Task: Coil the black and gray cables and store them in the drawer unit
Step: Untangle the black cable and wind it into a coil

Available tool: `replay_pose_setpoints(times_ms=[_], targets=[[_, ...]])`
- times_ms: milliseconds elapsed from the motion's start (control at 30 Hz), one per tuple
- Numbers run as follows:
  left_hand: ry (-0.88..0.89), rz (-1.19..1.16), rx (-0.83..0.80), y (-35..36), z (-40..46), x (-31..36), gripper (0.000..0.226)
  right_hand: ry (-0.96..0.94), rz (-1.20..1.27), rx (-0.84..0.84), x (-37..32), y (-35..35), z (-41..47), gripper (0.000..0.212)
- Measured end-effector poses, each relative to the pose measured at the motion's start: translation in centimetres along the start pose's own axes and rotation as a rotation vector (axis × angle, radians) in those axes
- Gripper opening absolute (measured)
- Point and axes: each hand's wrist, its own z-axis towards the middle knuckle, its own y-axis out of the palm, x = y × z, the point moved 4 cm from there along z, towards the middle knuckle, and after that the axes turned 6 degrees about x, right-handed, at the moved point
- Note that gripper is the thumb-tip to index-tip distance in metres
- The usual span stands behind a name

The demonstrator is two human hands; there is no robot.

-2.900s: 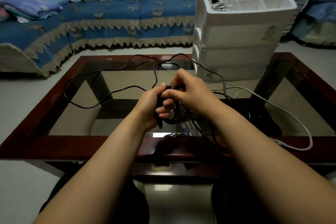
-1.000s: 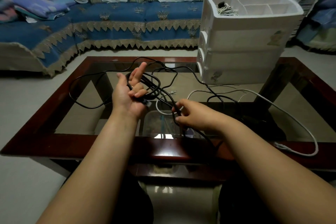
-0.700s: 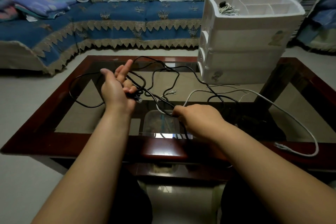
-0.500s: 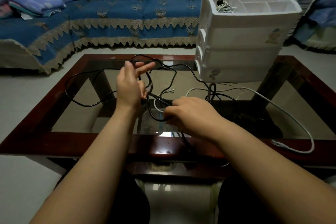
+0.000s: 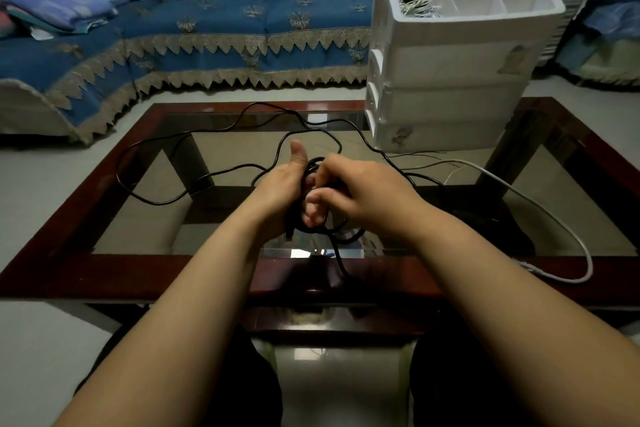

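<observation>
Black cable (image 5: 194, 196) trails left of my left hand (image 5: 280, 189), thumb up, gripping its coil; right hand (image 5: 360, 194) pinches a strand.

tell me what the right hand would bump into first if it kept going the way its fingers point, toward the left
Most likely the left hand. The right hand points leftward with its fingertips in the loops of the black cable that the left hand holds, so cable and left palm lie directly in its path. Depth is hard to judge.

Both hands (image 5: 325, 194) gripping black cable (image 5: 152, 199) coil, glass table (image 5: 104, 274)
</observation>
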Motion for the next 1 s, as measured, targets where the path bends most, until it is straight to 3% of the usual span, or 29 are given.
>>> replay_pose_setpoints(times_ms=[267,433,600,700,833,1000], targets=[[-0.124,-0.295,-0.295,0.7,-0.2,-0.4,0.061,0.26,0.068,0.058,2.8,-0.7,1.2,0.05],[-0.14,-0.38,-0.454,0.7,-0.5,-0.4,0.055,0.312,0.227,-0.07,3.4,0.4,1.4,0.031],[-0.111,-0.264,-0.41,0.6,-0.8,-0.4,0.055,0.317,0.529,-0.217,3.2,1.3,1.2,0.025],[-0.134,-0.315,-0.331,0.4,-0.6,-0.2,0.048,0.381,0.618,-0.194,2.9,2.0,1.1,0.038],[-0.129,-0.415,-0.281,0.7,-0.6,-0.2,0.053,0.612,0.816,-0.156,2.9,3.0,1.0,0.058],[-0.122,-0.437,-0.201,0.5,-0.5,-0.2,0.053,0.686,1.1,-0.348,2.6,2.7,0.3,0.039]])
